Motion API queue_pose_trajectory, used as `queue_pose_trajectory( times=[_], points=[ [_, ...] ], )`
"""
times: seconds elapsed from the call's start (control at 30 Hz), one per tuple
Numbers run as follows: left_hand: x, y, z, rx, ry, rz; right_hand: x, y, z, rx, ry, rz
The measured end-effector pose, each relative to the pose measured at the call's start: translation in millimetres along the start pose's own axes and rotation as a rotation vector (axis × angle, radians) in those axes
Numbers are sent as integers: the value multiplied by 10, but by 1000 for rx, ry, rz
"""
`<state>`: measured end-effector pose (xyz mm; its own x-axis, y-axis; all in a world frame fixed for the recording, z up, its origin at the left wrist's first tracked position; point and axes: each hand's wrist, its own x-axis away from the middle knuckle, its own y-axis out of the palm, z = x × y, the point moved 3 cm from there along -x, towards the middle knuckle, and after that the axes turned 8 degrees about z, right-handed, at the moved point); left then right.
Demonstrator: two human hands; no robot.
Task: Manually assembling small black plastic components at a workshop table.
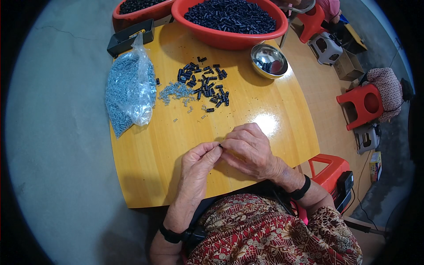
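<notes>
Yellow table (282,110): tiny dark piece (220,145) (barely visible) between both hands' fingers (213,151).

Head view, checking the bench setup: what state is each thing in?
Large red plastic basin: full of dark cylinders.
Clear plastic bag of grey pieces: open, lying flat.
Round steel bowl: nearly empty.
Left hand: pinching a small dark piece.
Right hand: fingertips meeting the left's.
</notes>
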<state>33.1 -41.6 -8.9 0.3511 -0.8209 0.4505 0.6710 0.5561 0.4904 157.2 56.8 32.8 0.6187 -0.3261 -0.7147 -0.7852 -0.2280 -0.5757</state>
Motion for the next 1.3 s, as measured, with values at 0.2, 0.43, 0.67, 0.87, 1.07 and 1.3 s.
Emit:
queue_pose_trajectory(
  times=[0.2, 0.43, 0.67, 0.87, 1.07, 1.3],
  points=[
    [10, -24, 1, 25, -9, -22, -26, 9, 0, -28, 18, -11],
    [9, -18, -7, 1, 7, -30, -53, 16, 7, -22, -23, -26],
    [38, 17, 32, -39, 19, -42, -85, 4, 9, -44, -93, -65],
    [2, 6, -18, 76, 5, -23, -36, 33, 71, -43, -60, -24],
    [-3, -36, -25, 80, 5, -31, -68, 26, 49, -49, -77, -48],
    [-2, -35, -17, 129, -1, -30, -71, 21, 19, -27, -98, -13]
  ],
)
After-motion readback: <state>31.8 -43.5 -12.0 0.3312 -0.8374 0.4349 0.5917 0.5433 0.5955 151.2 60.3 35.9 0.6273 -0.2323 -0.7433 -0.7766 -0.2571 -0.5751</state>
